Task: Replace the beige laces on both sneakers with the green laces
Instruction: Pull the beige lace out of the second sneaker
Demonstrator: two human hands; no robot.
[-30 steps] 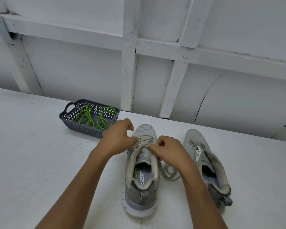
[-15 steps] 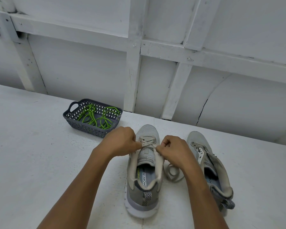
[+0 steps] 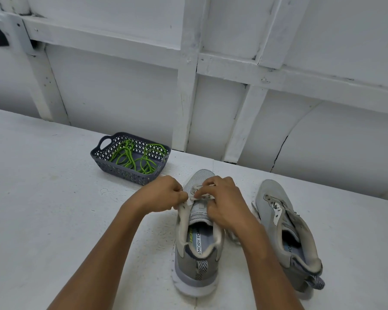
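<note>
1. The right hand (image 3: 224,204) has moved up the sneaker (image 3: 197,253) and pinches the beige lace (image 3: 195,188).
2. The left hand (image 3: 164,193) pinches it too.
3. The green laces (image 3: 130,157) lie in the basket (image 3: 126,173).

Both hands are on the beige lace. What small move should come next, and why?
Probably draw the flat beige lace out of its next eyelets: left hand and right hand both pinch it on the grey mesh sneaker, only rows near the toe look threaded, and the green laces lie in the dark basket.
</note>
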